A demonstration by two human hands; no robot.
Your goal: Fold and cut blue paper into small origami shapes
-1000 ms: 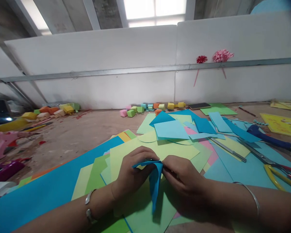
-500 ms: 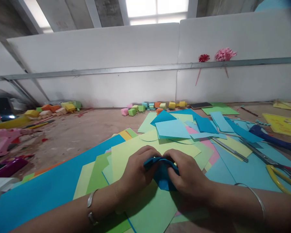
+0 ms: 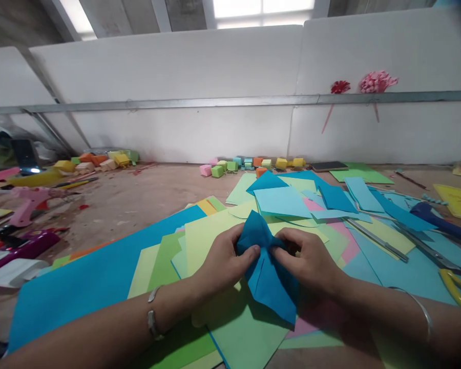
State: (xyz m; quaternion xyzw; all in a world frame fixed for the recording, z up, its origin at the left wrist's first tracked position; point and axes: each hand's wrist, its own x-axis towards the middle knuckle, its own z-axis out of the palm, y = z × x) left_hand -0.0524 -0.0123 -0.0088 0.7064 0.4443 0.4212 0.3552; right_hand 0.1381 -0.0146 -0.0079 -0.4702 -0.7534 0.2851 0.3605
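Between my hands is a folded piece of blue paper [image 3: 267, 284], creased and pinched narrow in the middle, with its upper and lower parts flaring out. My left hand [image 3: 225, 256] grips its left side, thumb pressed on the front near the centre. My right hand [image 3: 309, 256] pinches the right side, its thumb beside the centre crease and its other fingers partly hidden behind. Under the hands lie light green sheets [image 3: 249, 333] and yellow-green paper [image 3: 203, 246] in an overlapping pile.
Scissors [image 3: 451, 287], a slim metal tool [image 3: 378, 240] and light blue sheets [image 3: 403, 266] lie right. A pink glue gun [image 3: 25, 205] and white adapter [image 3: 15, 272] are left. Small paper cubes [image 3: 232, 166] line the back, before a white panel [image 3: 176, 133]. A large blue sheet [image 3: 80, 302] spreads left.
The blue paper has gone from bunched up and mostly covered to spread open, its top and lower flaps now showing. My hands shifted slightly, and the view turned a little left.
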